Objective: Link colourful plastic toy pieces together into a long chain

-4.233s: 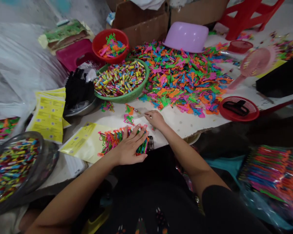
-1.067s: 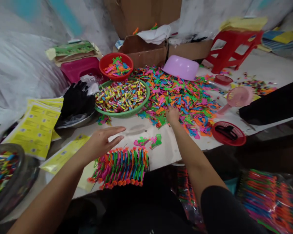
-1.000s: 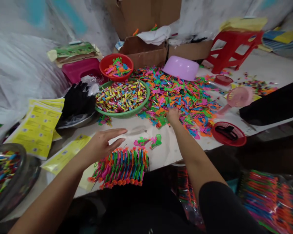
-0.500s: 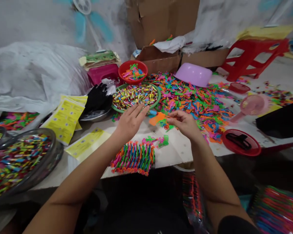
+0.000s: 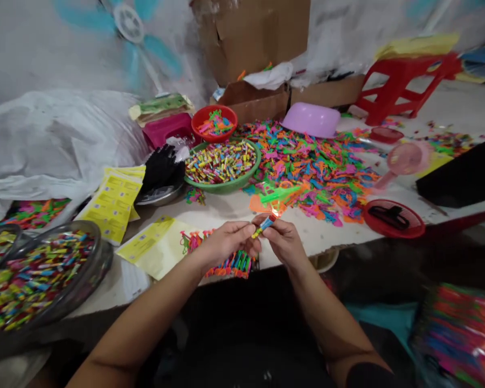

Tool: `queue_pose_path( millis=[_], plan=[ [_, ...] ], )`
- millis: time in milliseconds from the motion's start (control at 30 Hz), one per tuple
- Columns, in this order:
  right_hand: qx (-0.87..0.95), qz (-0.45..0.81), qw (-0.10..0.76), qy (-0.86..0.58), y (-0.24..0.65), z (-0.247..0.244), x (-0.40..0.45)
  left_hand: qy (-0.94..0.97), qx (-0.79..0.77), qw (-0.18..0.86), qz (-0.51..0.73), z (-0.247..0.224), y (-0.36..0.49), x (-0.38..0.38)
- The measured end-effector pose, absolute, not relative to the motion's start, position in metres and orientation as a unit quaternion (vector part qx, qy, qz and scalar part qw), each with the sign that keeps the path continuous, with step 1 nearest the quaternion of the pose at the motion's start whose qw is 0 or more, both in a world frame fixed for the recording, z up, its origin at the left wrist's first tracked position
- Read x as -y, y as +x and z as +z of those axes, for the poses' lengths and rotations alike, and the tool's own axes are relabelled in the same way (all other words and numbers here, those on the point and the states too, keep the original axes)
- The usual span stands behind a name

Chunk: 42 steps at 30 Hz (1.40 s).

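In front of my chest, my left hand [image 5: 235,241] and my right hand [image 5: 283,238] meet at a small tube [image 5: 267,222] with a blue, red and yellow wrapper. Fingertips of both hands are closed on it, the left at its yellow lower end and the right along its side. Just beyond the fingers are bright green and orange plastic toy pieces [image 5: 281,194]; whether they touch my hands I cannot tell. Below and left of my left hand, a row of colourful plastic toys [image 5: 230,265] lies side by side, partly hidden by that hand and forearm.
A green basin [image 5: 222,187] of wrapped tubes stands behind my left hand, beside a heap of plastic toys [image 5: 315,161]. A dark basin [image 5: 95,242] sits left. Yellow printed sheets [image 5: 119,202] lie nearby. A red basket [image 5: 416,226] holding a black object is at right.
Both hands have come together and nearer to me. My left hand, earlier spread by the green basin, now pinches the tube. The view has shifted slightly.
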State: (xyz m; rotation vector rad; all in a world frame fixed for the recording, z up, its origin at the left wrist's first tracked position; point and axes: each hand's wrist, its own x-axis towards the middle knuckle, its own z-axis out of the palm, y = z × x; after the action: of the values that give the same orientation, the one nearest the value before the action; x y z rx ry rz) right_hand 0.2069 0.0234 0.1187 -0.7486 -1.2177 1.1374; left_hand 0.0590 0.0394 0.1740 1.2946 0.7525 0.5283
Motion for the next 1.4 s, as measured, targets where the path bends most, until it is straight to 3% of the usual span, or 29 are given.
queue_pose_path(
  millis=[200, 400, 633, 833, 1400],
  plan=[
    [0.459, 0.365, 0.646, -0.489, 0.231, 0.066, 0.007, 0.881, -0.314, 0.298, 0.190, 0.161, 0.048, -0.031],
    [0.557, 0.344, 0.507, -0.560, 0.215, -0.009, 0.043, 0.950, -0.287, 0.119, 0.024, 0.132, 0.045, -0.029],
    [0.722, 0.228, 0.398, -0.518, 0.205, -0.026, 0.041, 0.941, -0.324, 0.097, -0.026, 0.121, 0.042, -0.029],
    [0.762, 0.129, 0.396, -0.496, 0.205, -0.027, 0.040, 0.937, -0.330, 0.101, -0.043, 0.122, 0.044, -0.029],
    [0.803, 0.117, 0.283, -0.511, 0.194, -0.003, 0.031, 0.940, -0.314, 0.126, -0.054, 0.117, 0.037, -0.035]
  ],
)
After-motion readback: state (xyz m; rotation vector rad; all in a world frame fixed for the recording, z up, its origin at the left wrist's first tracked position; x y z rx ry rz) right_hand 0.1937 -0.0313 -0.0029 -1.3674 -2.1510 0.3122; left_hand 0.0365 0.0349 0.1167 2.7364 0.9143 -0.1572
